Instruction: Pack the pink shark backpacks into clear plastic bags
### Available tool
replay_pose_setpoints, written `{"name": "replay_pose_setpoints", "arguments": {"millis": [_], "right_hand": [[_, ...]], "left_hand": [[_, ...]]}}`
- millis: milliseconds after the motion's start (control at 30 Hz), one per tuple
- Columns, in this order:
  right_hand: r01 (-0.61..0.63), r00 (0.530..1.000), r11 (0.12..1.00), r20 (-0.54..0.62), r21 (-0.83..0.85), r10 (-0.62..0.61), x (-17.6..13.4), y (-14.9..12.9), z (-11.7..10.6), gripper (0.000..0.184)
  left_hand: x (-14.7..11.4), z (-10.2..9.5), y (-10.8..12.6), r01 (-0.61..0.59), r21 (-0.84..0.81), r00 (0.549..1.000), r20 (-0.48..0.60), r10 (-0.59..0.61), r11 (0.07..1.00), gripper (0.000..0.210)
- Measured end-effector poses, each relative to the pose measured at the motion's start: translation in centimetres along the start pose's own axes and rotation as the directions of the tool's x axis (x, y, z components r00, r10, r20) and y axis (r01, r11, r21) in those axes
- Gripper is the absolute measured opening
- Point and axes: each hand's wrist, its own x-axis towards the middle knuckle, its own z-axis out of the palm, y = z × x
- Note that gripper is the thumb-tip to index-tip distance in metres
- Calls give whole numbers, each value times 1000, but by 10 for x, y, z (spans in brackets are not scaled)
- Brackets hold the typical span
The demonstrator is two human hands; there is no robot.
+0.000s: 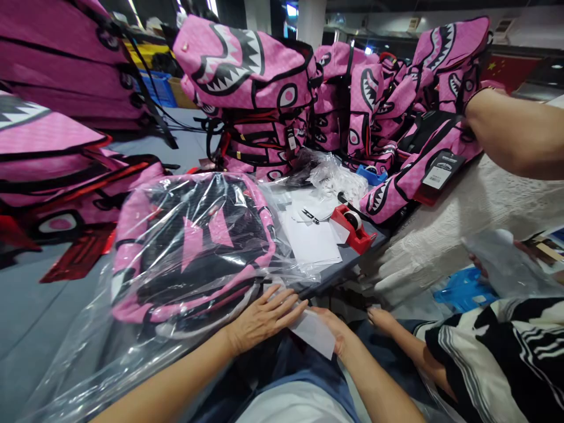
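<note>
A pink and black backpack [205, 235] lies in front of me inside a clear plastic bag [83, 358], whose loose end spreads to the lower left. At the bag's near right edge, my left hand [268, 314] lies with fingers stretched out over a white sheet of paper [315, 333]. My right hand [331, 330] grips that sheet from its right side, thumb and fingers partly hidden by it. Beyond my hands is a stack of white papers [311, 241] with a small black clip-like item on top.
Pink shark-mouth backpacks [247, 64] are piled at the back, more at the left [53, 153]. A red tape dispenser [355, 232] and a blue one [371, 175] stand near crumpled plastic [337, 176]. Another person's forearm [515, 132] and a person in a striped top [493, 358] are at right.
</note>
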Motion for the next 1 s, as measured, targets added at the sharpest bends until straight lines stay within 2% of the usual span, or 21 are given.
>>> {"name": "replay_pose_setpoints", "arguments": {"millis": [33,100,200,267,300,433,533,633,700,833,933,1000], "right_hand": [[19,1000,998,-23,-61,-20,1,6,0,46],[107,985,956,-98,-274,-139,3,17,-1,38],[220,905,753,-159,-620,-395,7,29,-5,28],[249,856,679,-170,-691,-487,10,35,-8,25],[263,849,691,-179,-673,-497,12,37,-9,23],[274,900,848,-191,-453,-393,24,43,-10,23],[243,931,908,-181,-342,-317,30,44,-7,33],[75,990,994,-109,-77,-84,27,41,-6,48],[-45,998,999,-43,26,47,18,36,-7,55],[-132,988,991,78,10,130,-17,23,0,57],[-153,983,988,98,-8,153,-50,14,12,55],[-138,981,986,125,-96,149,-69,4,12,53]], "left_hand": [[1,0,0,-22,-19,1000,12,22,1000,44],[3,2,0,-79,-62,995,57,83,995,36],[4,7,0,-135,-122,983,111,148,983,18],[4,10,-1,-139,-146,979,131,158,980,15],[4,12,-1,-139,-151,977,140,160,979,15],[5,18,1,-159,-137,968,172,182,978,14],[9,21,3,-169,-123,966,175,189,978,16],[13,18,4,-177,-112,968,159,193,978,20],[13,9,3,-185,-111,974,109,197,976,29],[9,-15,-6,-202,-147,979,-34,199,968,35],[6,-30,-12,-152,-216,988,-63,142,964,46],[6,-36,-14,-109,-265,993,-71,93,958,52]]}}
